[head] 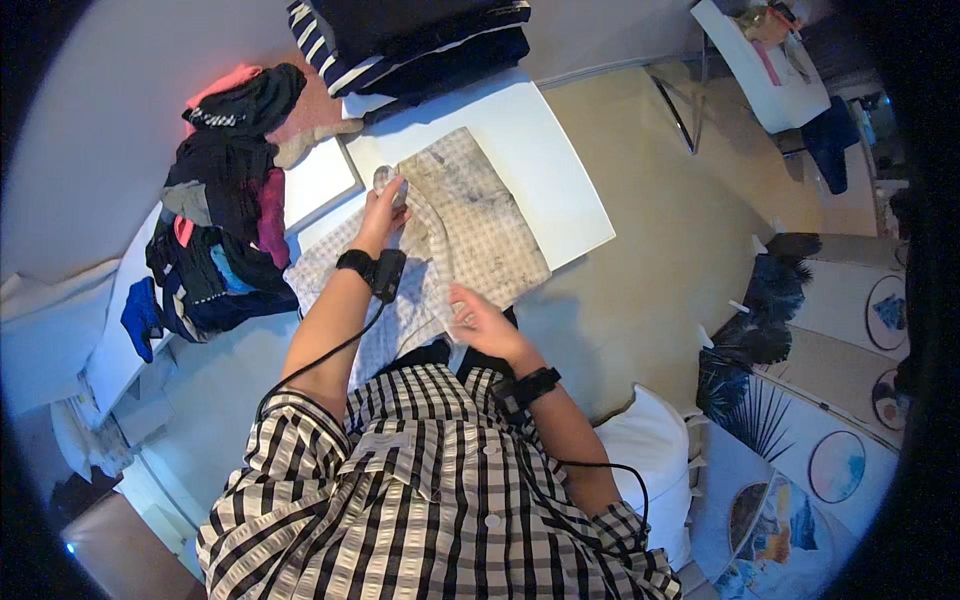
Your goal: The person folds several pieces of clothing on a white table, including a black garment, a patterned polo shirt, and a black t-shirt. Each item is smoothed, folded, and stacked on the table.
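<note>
My left hand (384, 214) grips a bunched, pale checked end of cloth near the middle of the white table. From it, a light checked cloth (390, 300) with a raised band along its right edge drapes towards my body, over the table's near edge. My right hand (487, 326), slightly blurred, is at the lower end of that band, fingertips against the fabric. Whether they pinch it is hard to tell. Under and beside this cloth lies a beige checked cloth (480, 202) with dark stains, spread flat on the white tabletop (566, 214).
At the table's far end rises a stack of folded dark clothes (427, 45), one striped. A loose heap of mostly dark garments (221, 202) lies at the left, beside a white flat box or board (319, 184). Behind my right arm stands a white-covered seat (649, 457). Cables run along both forearms.
</note>
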